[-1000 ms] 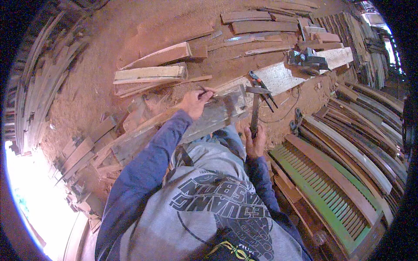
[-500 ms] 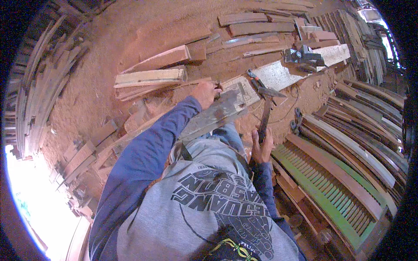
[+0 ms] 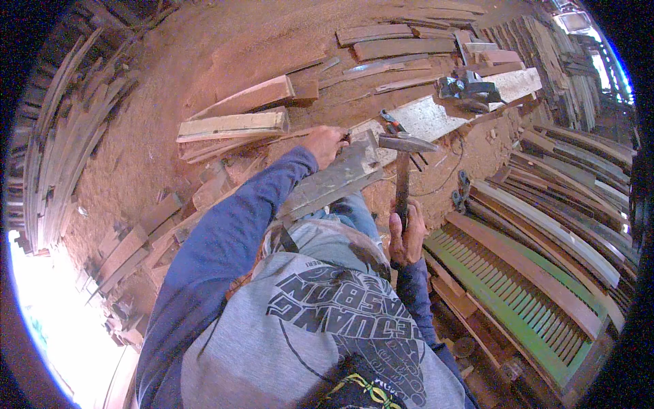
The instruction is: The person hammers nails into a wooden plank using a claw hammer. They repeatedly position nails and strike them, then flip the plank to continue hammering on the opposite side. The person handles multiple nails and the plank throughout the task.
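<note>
My right hand [image 3: 407,235] grips the wooden handle of a hammer [image 3: 403,163], whose metal head is raised above the far end of a weathered grey plank [image 3: 330,183]. The plank lies slanted across my lap, running up to the right. My left hand [image 3: 325,145] rests at the plank's far end with fingers pinched together, seemingly on a small nail that is too small to make out. Both blue sleeves come up from the lower edge.
Red sawdust covers the ground. Stacked boards [image 3: 235,124] lie to the far left, a pale long board [image 3: 449,109] with a dark tool [image 3: 466,88] on it ahead, pliers [image 3: 392,121] beside it. A green slatted shutter [image 3: 507,293] and curved slats lie to the right.
The hammer head has swung up and over the plank's end. My left hand has stayed at the plank's far end. The view shifted slightly.
</note>
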Action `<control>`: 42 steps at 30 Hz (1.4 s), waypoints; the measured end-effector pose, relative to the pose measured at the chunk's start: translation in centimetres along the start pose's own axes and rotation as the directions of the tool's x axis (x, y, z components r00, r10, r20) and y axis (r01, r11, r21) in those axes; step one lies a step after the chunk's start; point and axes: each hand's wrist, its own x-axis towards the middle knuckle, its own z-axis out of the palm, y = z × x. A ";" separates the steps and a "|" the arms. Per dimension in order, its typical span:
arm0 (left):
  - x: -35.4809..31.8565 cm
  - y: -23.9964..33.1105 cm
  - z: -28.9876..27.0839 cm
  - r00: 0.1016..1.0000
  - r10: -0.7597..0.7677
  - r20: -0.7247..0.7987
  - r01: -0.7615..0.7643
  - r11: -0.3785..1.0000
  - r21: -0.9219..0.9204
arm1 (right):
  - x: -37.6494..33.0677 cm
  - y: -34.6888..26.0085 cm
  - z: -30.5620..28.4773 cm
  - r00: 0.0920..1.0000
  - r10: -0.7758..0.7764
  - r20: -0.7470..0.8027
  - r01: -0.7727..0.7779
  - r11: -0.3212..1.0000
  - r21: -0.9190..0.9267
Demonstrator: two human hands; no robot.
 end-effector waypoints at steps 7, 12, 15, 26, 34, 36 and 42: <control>1.5 -1.1 0.6 0.973 0.229 -0.003 -0.228 0.966 -0.122 | -0.5 -2.0 0.2 0.993 0.117 -0.026 -0.114 0.988 0.105; 1.9 -1.7 1.1 0.956 0.290 0.041 -0.289 0.957 -0.021 | 0.5 -2.2 0.4 0.983 0.115 0.146 -0.065 0.948 -0.311; 3.1 -2.7 2.2 0.952 0.304 0.029 -0.301 0.950 -0.079 | 0.2 -3.1 -0.3 0.976 0.106 0.188 -0.048 0.956 -0.289; 3.5 -4.6 4.0 0.912 0.408 0.042 -0.392 0.897 -0.205 | -0.6 -2.0 0.1 0.997 0.066 0.037 -0.059 0.983 -0.173; 1.4 -3.4 2.5 0.948 0.317 -0.012 -0.313 0.929 -0.195 | -1.6 -4.5 -2.7 0.980 0.185 -0.080 -0.169 0.970 0.173; 1.2 -3.2 2.3 0.950 0.313 -0.005 -0.306 0.927 -0.216 | -1.8 -5.1 -3.0 0.971 0.227 -0.071 -0.209 0.958 0.195; 0.5 -2.8 2.1 0.955 0.297 0.000 -0.291 0.934 -0.210 | -1.1 -3.9 -0.4 0.998 -0.012 -0.068 0.008 0.999 -0.050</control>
